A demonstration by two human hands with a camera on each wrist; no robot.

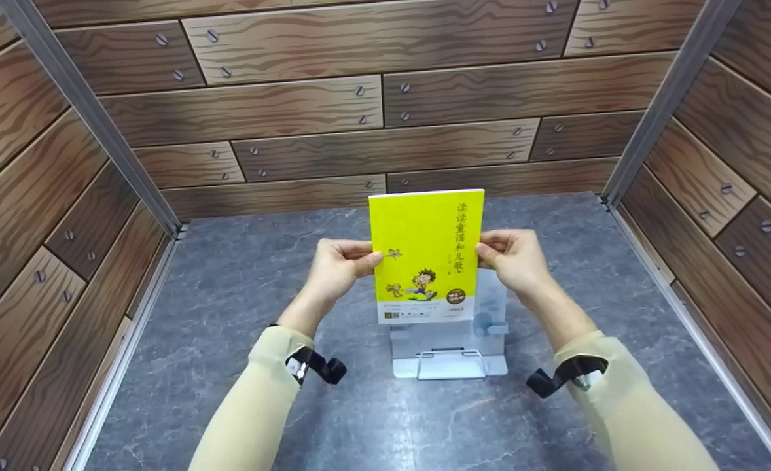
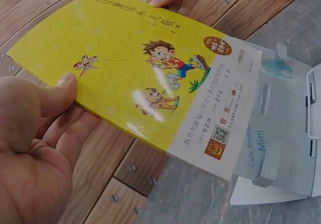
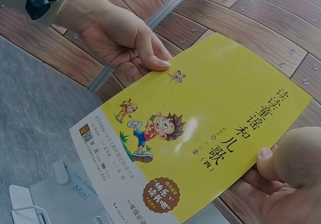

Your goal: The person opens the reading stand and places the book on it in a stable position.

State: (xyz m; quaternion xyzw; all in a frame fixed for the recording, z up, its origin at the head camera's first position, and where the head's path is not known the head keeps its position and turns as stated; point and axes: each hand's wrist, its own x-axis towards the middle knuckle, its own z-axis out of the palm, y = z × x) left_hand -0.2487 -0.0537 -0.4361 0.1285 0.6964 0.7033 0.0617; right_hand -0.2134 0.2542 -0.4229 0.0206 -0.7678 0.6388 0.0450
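Note:
A yellow book (image 1: 418, 229) with a cartoon boy on its cover is held upright between both hands. My left hand (image 1: 341, 268) pinches its left edge, thumb on the front cover and fingers behind. On the opposite edge my right hand (image 1: 513, 258) pinches it the same way. Behind and below the book stands a pale blue book stand (image 1: 490, 301) with a wire holder at its front lip. In the left wrist view, the words "Cute Dinosaur Mini" show on the stand (image 2: 281, 169). The book hides much of the stand's back plate.
The stand rests on a grey marbled surface (image 1: 254, 275). Wood-plank-patterned walls (image 1: 307, 104) enclose it at the back and both sides, with metal strips (image 1: 660, 85) along the corners. Black straps (image 1: 323, 366) stick out at both wrists.

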